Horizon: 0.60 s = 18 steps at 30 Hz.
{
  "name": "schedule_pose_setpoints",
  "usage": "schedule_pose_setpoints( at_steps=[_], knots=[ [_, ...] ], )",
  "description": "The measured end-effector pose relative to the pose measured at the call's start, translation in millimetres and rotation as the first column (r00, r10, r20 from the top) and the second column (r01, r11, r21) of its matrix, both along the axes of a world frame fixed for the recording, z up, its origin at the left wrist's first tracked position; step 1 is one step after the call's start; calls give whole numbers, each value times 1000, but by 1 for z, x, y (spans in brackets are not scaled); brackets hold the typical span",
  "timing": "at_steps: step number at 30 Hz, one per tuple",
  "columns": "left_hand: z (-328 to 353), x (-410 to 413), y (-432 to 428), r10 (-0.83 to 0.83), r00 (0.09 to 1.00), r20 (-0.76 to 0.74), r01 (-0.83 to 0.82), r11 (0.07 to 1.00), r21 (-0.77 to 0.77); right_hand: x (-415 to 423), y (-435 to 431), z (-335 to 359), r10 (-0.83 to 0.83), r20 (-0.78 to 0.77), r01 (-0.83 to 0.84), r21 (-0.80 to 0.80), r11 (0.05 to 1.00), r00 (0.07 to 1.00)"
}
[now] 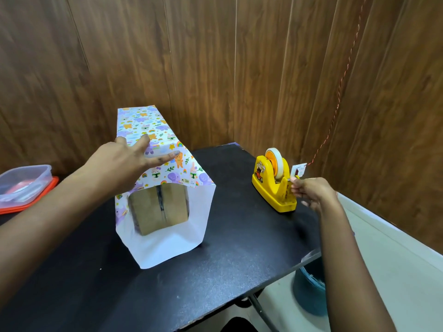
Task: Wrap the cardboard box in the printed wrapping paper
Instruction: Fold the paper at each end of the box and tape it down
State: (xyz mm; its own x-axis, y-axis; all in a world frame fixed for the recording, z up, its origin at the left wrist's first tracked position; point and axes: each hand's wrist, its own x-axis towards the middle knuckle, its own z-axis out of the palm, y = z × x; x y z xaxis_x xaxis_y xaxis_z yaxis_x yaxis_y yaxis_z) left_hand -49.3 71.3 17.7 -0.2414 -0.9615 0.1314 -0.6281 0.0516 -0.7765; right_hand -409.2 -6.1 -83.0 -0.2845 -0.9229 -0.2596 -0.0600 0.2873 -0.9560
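— Where's the cardboard box [158,209]?
— Mid-worktop [239,248], inside the open tube of wrapping paper [148,125]. The left hand [127,159] lies spread flat on top. The paper looks thin and springy, so keep pressing there.
— Anything in the way?
— Seemingly not. The right hand [309,192] pinches tape [278,164] at the tape dispenser [273,188]; a lidded tub [24,183] sits far left

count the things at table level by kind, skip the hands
box: 1
wrapping paper: 1
tape dispenser: 1
tub: 1
total: 4
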Motion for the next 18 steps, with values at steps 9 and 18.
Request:
schedule_pose_setpoints(
  at_steps=[9, 18],
  knots=[
    [0, 0, 0, 13, 1000, -9, -13, 1000, 1, 17, 4, -37, -124, 479, 214, -138, 967, 869],
    [0, 0, 0, 22, 1000, -3, -22, 1000, -2, 33, 4, -40, -249, 552, 398, -167, 902, 796]
  ],
)
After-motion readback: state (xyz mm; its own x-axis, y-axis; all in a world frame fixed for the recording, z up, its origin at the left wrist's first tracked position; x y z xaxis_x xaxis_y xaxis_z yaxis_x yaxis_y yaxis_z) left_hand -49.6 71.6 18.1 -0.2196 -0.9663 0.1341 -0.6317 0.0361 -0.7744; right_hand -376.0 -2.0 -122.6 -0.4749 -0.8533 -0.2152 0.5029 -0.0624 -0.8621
